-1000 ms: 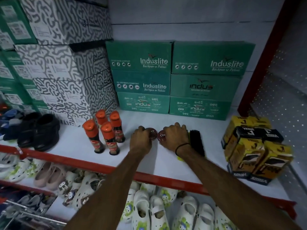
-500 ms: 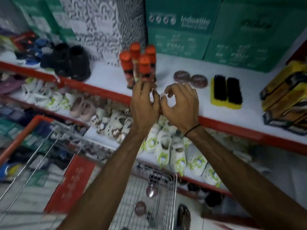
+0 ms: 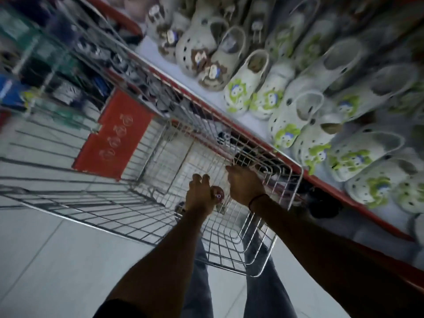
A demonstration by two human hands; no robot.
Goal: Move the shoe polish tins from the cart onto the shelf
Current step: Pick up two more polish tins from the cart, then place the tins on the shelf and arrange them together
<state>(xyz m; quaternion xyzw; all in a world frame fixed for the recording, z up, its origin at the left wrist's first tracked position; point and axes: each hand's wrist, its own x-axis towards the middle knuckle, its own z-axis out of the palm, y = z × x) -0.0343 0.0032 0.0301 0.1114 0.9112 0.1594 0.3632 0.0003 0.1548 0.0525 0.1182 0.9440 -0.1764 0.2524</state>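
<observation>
Both my hands reach down into the wire cart [image 3: 296, 177]. A round dark-red shoe polish tin [image 3: 218, 194] shows between them, right against the thumb side of my left hand [image 3: 199, 196]. The edge of a second tin [image 3: 180, 208] peeks out beside my left wrist. My right hand [image 3: 244, 184] hangs just right of the first tin, with its back toward me and its fingers hidden. Motion blur hides whether either hand grips a tin. The polish shelf is out of view.
The cart's red child-seat flap [image 3: 114, 131] stands at the left. A red-edged lower shelf [image 3: 259, 120] holds several white clogs [image 3: 252, 74] along the cart's right side. Grey floor tiles [image 3: 57, 260] and my jeans lie below.
My hands left the two tins on the upper shelf, drew back over its edge, and dropped into the cart. My view swung down from the shelf to the cart.
</observation>
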